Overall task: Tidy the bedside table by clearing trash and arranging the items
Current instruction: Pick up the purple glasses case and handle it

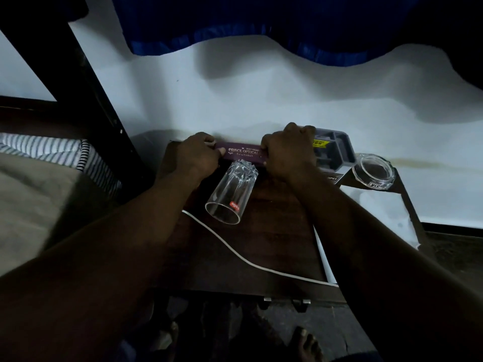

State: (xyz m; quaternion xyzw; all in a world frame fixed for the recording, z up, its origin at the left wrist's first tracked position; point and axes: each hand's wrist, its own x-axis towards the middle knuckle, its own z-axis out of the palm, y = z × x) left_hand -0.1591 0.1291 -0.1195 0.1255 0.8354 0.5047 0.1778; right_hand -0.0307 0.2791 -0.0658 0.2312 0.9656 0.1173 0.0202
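Observation:
A purple spectacle case (241,152) printed "PRINCE OPTICAL" lies at the back of the dark wooden bedside table (274,231), against the wall. My left hand (197,155) grips its left end and my right hand (290,152) grips its right end. Just in front of the case a clear drinking glass (231,194) lies on its side, its mouth toward me, with a red label near the rim. A white cable (235,250) trails across the tabletop to the front right.
A grey compartment tray (337,150) with a yellow sticker stands at the back right. Beside it sits a clear glass ashtray (373,172). White paper (386,212) covers the table's right side. A bed with a striped pillow (60,152) lies to the left. Bare feet show below.

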